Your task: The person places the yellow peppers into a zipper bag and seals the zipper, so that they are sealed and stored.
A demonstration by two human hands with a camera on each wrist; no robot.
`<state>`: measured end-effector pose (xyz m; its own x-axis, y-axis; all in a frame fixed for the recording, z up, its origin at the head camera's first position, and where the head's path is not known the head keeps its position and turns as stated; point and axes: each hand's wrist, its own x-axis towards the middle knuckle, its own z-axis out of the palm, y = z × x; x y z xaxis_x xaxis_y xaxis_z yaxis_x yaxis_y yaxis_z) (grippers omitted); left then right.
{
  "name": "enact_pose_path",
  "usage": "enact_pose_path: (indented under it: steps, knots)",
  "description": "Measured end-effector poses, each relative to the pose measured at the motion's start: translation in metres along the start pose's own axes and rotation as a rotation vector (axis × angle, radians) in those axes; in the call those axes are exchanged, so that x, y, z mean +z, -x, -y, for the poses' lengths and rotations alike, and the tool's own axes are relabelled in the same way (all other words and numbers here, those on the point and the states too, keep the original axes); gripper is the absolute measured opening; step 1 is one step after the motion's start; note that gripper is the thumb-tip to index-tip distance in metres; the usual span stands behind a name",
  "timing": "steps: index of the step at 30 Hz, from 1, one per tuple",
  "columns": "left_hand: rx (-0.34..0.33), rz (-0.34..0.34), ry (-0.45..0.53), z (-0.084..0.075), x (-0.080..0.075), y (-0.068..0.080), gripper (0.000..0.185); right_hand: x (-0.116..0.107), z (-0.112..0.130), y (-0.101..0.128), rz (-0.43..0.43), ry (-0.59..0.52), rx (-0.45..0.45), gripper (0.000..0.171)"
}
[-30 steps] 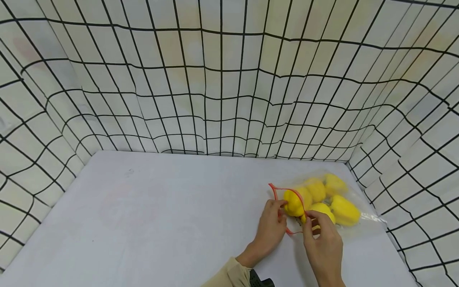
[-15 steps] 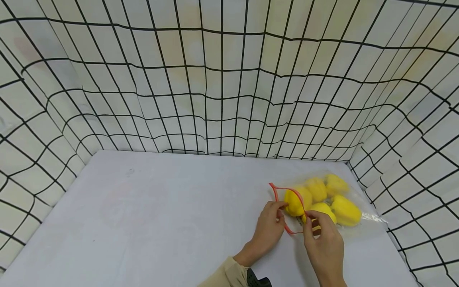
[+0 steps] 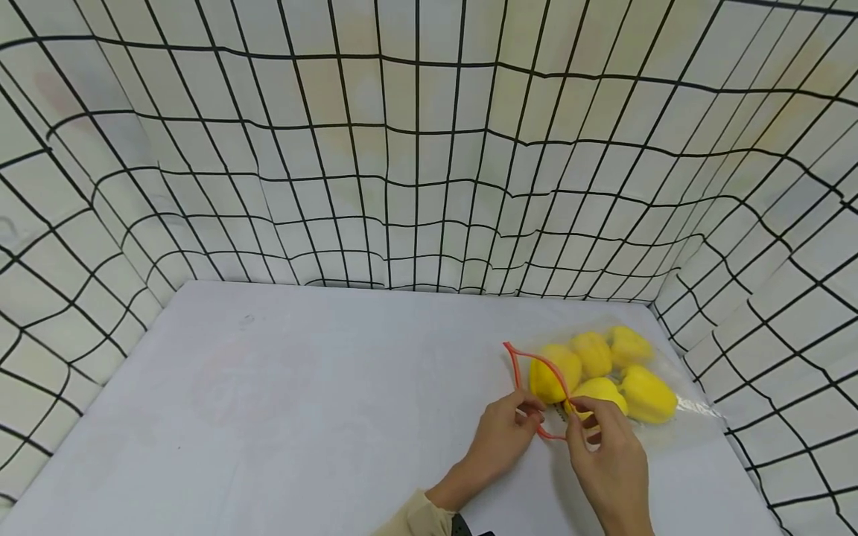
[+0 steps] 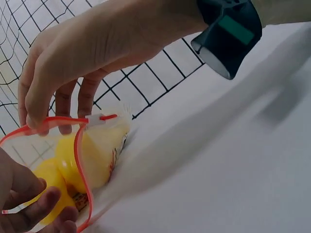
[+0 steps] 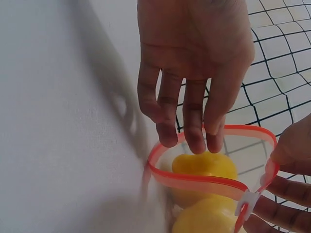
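Note:
A clear zip bag (image 3: pixel 690 408) with a red rim (image 3: pixel 515 366) lies on the white table (image 3: pixel 302 402) at the right. It holds several yellow rounded pieces (image 3: pixel 643 394). My left hand (image 3: pixel 532 408) pinches the near part of the rim. My right hand (image 3: pixel 575 414) pinches the rim just to its right, beside a yellow piece. In the left wrist view my left hand (image 4: pixel 36 121) holds the rim by the white slider (image 4: pixel 95 119). The right wrist view shows the fingers of my right hand (image 5: pixel 189 131) at the rim (image 5: pixel 204 179), with the mouth standing open.
White walls with a black grid (image 3: pixel 415 171) close the table in at the back and on both sides. The right wall stands close behind the bag. A beige sleeve (image 3: pixel 415 521) shows at the bottom edge.
Both hands have drawn a little toward me, pulling the rim's near end with them. The yellow piece at the mouth now sits further inside the bag.

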<state>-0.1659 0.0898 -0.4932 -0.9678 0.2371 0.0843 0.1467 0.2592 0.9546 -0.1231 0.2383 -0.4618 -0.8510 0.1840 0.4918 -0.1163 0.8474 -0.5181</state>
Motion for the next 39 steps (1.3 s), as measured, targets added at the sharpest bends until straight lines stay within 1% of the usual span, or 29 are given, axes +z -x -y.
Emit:
enact_pose_path:
  steps: [3, 5, 8, 11, 13, 18, 21, 24, 30, 34, 39]
  knots:
    - [-0.066, 0.051, 0.080, -0.004, 0.001, 0.006, 0.009, -0.002, -0.001, 0.002, 0.019, -0.014, 0.008, 0.024]
    - [-0.133, 0.091, 0.138, -0.008, 0.003, 0.010, 0.008, -0.004, -0.001, 0.003, 0.037, -0.032, 0.028, 0.025]
    - [-0.237, 0.179, 0.216, -0.013, 0.005, 0.017, 0.011, -0.008, -0.002, 0.003, 0.069, -0.072, 0.074, 0.024]
    - [-0.316, 0.262, 0.277, -0.018, 0.009, 0.023, 0.015, -0.011, -0.003, 0.002, 0.093, -0.103, 0.131, 0.021]
    - [-0.351, 0.296, 0.302, -0.019, 0.013, 0.025, 0.015, -0.014, -0.003, 0.002, 0.104, -0.115, 0.169, 0.019]
    - [-0.383, 0.330, 0.321, -0.019, 0.020, 0.029, 0.018, -0.023, -0.004, 0.003, 0.116, -0.142, 0.273, 0.017]
    - [-0.386, 0.317, 0.314, -0.020, 0.023, 0.032, 0.022, -0.028, -0.006, 0.005, 0.141, -0.169, 0.352, 0.017]
    - [-0.383, 0.279, 0.283, -0.023, 0.028, 0.033, 0.023, -0.033, -0.010, 0.010, 0.190, -0.221, 0.455, 0.021]
    - [-0.368, 0.204, 0.211, -0.025, 0.036, 0.033, 0.020, -0.040, -0.020, 0.023, 0.317, -0.330, 0.657, 0.038]
    - [-0.353, 0.168, 0.187, -0.025, 0.039, 0.033, 0.019, -0.044, -0.028, 0.031, 0.386, -0.375, 0.745, 0.050]
    - [-0.297, 0.135, 0.156, -0.025, 0.040, 0.034, 0.018, -0.042, -0.036, 0.039, 0.462, -0.389, 0.826, 0.066]
